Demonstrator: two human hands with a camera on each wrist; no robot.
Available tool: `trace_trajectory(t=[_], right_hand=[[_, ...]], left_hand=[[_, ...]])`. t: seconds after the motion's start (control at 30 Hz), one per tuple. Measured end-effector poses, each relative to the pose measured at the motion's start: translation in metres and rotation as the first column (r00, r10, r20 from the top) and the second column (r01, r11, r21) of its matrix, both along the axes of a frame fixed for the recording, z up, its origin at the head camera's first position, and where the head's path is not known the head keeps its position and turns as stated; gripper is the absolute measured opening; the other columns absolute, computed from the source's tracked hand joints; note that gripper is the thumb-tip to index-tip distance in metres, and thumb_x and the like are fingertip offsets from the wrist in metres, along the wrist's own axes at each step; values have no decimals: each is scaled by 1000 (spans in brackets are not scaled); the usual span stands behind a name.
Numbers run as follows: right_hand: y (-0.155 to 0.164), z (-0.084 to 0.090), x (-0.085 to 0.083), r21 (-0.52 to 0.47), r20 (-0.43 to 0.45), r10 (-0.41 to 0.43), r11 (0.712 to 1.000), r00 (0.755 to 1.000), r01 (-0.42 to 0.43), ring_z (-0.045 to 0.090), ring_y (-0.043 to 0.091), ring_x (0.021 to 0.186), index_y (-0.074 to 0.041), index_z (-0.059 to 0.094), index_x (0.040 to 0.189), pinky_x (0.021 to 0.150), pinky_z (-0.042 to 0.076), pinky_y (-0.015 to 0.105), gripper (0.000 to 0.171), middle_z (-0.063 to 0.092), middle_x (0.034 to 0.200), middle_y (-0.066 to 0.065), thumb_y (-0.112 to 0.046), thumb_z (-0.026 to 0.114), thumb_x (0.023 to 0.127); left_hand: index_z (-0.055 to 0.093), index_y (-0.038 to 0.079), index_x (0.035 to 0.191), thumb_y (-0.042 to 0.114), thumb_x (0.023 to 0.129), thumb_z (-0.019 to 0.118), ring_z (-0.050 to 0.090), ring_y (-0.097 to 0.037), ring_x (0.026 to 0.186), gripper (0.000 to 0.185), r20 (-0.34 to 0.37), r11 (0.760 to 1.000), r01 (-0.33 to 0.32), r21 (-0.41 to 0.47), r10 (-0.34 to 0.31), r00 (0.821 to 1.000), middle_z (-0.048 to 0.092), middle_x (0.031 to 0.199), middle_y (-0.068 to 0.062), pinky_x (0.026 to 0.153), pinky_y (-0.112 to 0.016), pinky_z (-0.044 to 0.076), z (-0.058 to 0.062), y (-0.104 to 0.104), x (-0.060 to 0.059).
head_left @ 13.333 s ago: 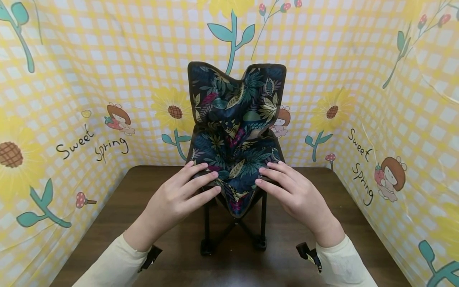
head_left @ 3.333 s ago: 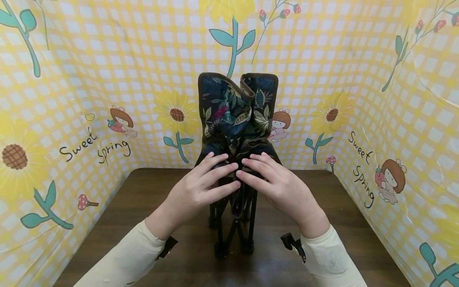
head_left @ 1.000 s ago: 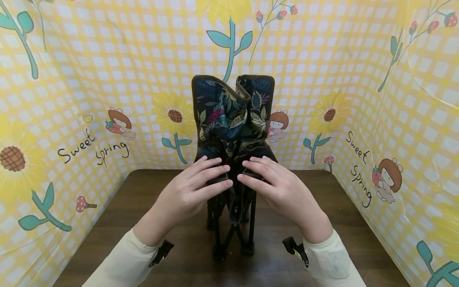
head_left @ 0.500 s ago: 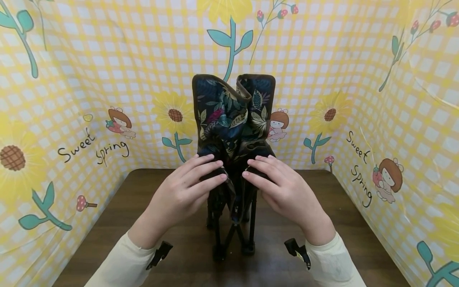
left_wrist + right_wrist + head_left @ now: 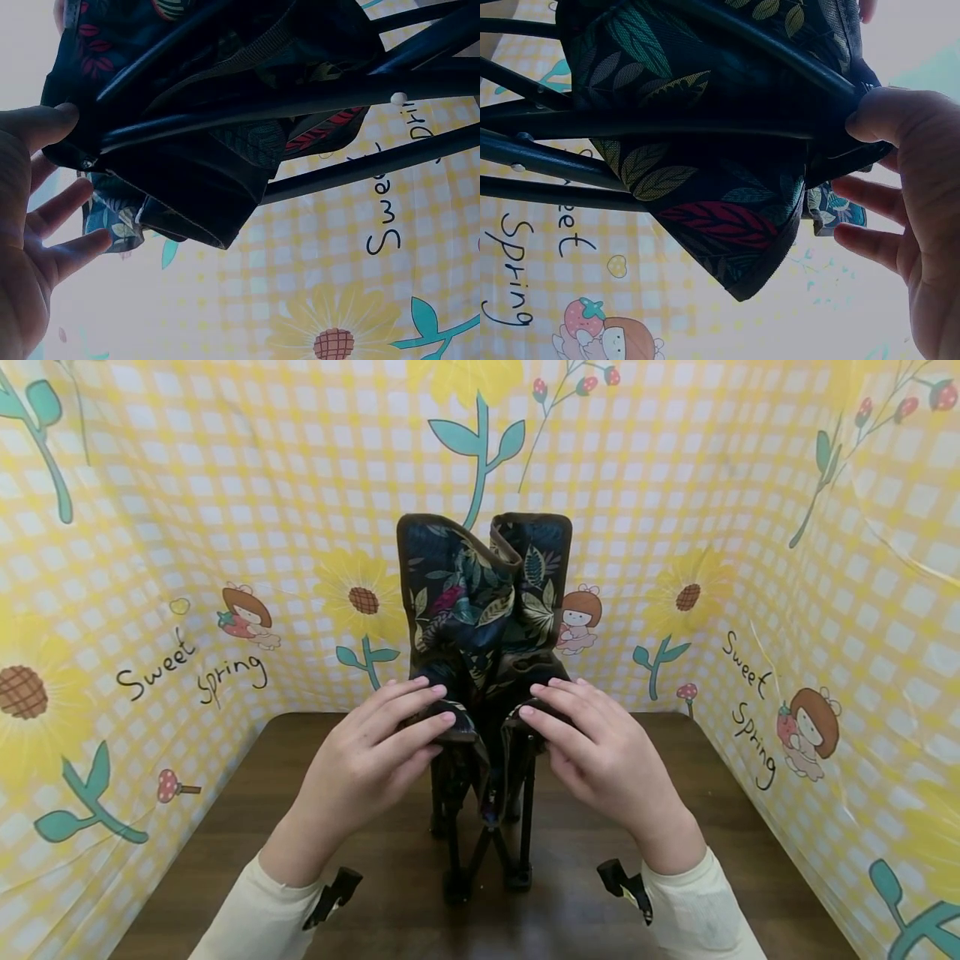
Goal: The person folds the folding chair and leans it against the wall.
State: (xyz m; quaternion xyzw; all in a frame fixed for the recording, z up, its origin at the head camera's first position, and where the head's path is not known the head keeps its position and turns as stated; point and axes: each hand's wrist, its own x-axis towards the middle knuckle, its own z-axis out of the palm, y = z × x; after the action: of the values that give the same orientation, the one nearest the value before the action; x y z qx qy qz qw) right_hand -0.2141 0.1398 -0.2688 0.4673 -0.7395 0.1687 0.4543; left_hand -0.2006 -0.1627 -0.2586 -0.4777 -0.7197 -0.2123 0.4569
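A small folding chair (image 5: pixel 483 585) with dark leaf-print fabric and black legs stands on the brown table (image 5: pixel 750 860), its seat nearly folded together. My left hand (image 5: pixel 375 752) lies over the seat's front left corner. My right hand (image 5: pixel 592 752) lies over the front right corner. In the left wrist view the left hand (image 5: pixel 30 225) has its thumb against the corner of the chair (image 5: pixel 225 90), with the fingers stretched along the fabric. In the right wrist view the right hand (image 5: pixel 922 225) holds the chair (image 5: pixel 705 75) the same way.
A yellow checked backdrop (image 5: pixel 187 527) with flowers and "Sweet Spring" lettering walls the table on the left, back and right. Bare brown tabletop lies on both sides of the chair and in front of it.
Over the long span the hands pushed the seat from spread wide to nearly closed. In the last second both hands have drawn slightly apart, and the seat's front corners have parted a little.
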Motion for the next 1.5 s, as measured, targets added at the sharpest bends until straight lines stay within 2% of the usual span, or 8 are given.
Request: trace_trajectory(t=[0.13, 0.3, 0.47, 0.6, 0.77, 1.13, 1.33, 1.5], right_hand=[[2, -1, 0, -36, 10, -8, 999, 1000, 8, 64, 38, 123, -10, 67, 134, 109, 48, 54, 37, 66, 135, 15, -13, 52, 101], [4, -2, 1, -69, 18, -3, 998, 1000, 4, 63, 39, 122, -8, 68, 133, 112, 46, 50, 38, 66, 134, 16, -10, 58, 97], [7, -4, 2, -92, 27, -6, 996, 1000, 9, 63, 38, 122, -8, 67, 134, 115, 44, 48, 38, 65, 135, 17, -12, 62, 96], [7, -5, 3, -119, 25, -12, 993, 1000, 14, 64, 38, 121, -7, 67, 134, 111, 46, 50, 38, 66, 135, 17, -15, 63, 97], [8, -7, 4, -144, 29, -11, 989, 1000, 15, 63, 37, 122, -6, 68, 132, 107, 49, 52, 37, 66, 133, 18, -15, 64, 96], [10, -14, 7, -210, 54, -29, 977, 998, 39, 63, 38, 121, -3, 67, 132, 112, 45, 41, 43, 66, 133, 19, -11, 68, 89], [12, -18, 9, -244, 87, -60, 966, 994, 79, 63, 36, 121, -4, 67, 133, 114, 43, 35, 45, 65, 135, 18, -11, 70, 89], [13, -21, 9, -268, 96, -50, 960, 994, 74, 63, 37, 118, -3, 66, 133, 112, 44, 33, 44, 65, 135, 19, -11, 71, 89]], left_hand=[[72, 6, 127, 17, 99, 69, 61, -42, 123, 29, 30, 999, -3, 33, 2, 1000, 65, 135, -19, 114, -42, 45, -1, -2, 1], [72, 5, 125, 22, 101, 68, 60, -42, 124, 30, 56, 997, -2, 82, -2, 998, 64, 136, -20, 115, -36, 44, -2, -5, 3], [72, 2, 123, 26, 101, 68, 60, -42, 125, 33, 60, 992, 15, 125, -22, 998, 64, 134, -23, 115, -37, 44, -4, -5, 6], [72, 0, 122, 27, 100, 69, 60, -40, 126, 35, 63, 989, 15, 149, -25, 998, 65, 132, -24, 115, -38, 43, -6, -5, 7], [72, 0, 122, 30, 100, 69, 59, -42, 124, 37, 88, 984, 4, 176, -20, 996, 64, 132, -24, 115, -35, 43, -11, -5, 9], [71, 0, 123, 34, 99, 69, 59, -37, 126, 42, 154, 966, -47, 252, 8, 988, 64, 133, -21, 113, -29, 43, -26, -5, 11], [70, 0, 125, 35, 99, 69, 59, -37, 123, 44, 186, 955, -72, 287, 18, 982, 64, 133, -23, 111, -26, 44, -30, -8, 13], [70, 0, 125, 36, 98, 70, 60, -35, 119, 45, 209, 947, -84, 310, 18, 978, 65, 132, -22, 108, -23, 44, -36, -9, 13]])
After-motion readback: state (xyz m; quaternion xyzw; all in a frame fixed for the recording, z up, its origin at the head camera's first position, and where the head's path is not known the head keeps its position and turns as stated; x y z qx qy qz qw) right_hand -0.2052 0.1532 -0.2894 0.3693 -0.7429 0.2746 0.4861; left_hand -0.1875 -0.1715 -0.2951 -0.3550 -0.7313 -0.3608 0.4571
